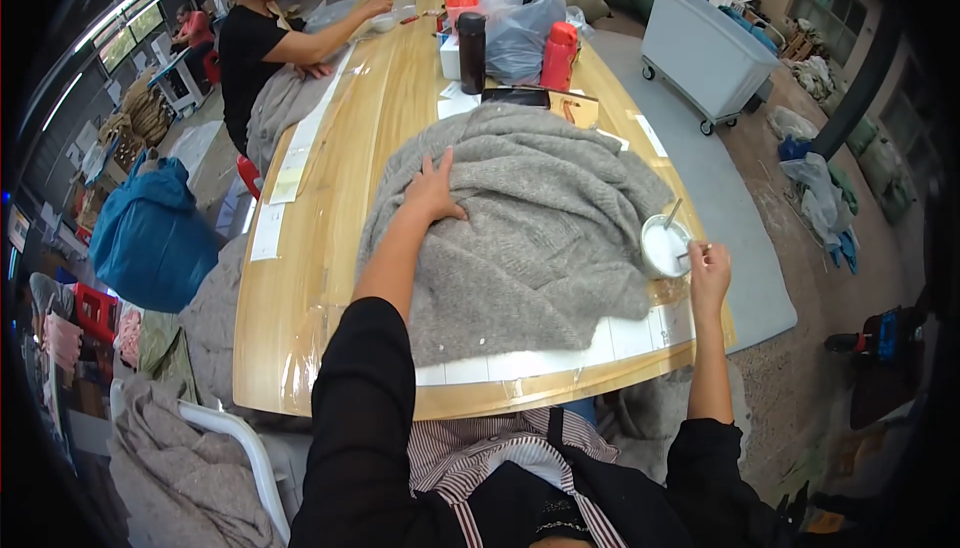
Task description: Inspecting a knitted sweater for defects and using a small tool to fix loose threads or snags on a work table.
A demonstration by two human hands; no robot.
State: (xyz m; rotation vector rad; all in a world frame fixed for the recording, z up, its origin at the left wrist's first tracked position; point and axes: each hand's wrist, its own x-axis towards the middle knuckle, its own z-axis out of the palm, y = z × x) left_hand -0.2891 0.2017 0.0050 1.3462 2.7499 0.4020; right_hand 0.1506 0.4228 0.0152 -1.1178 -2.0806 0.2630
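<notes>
A grey knitted garment (540, 238) lies spread in loose folds over the near half of the wooden table. My left hand (434, 188) rests on its upper left part, fingers spread and palm down. A small white bowl (660, 248) with white contents stands at the garment's right edge. A thin handle (673, 212) sticks up out of it. At the bowl's right side my right hand (709, 266) is closed in a pinch on a thin stick-like tool, whose end reaches over the bowl. The tool's exact kind is too small to make out.
A dark bottle (472, 52), a red bottle (559, 55) and a plastic bag (515, 28) stand beyond the garment. Across the left table edge a person (262, 48) handles grey cloth. A white wheeled cart (700, 48) stands right; a chair (235, 430) with grey knitwear stands left.
</notes>
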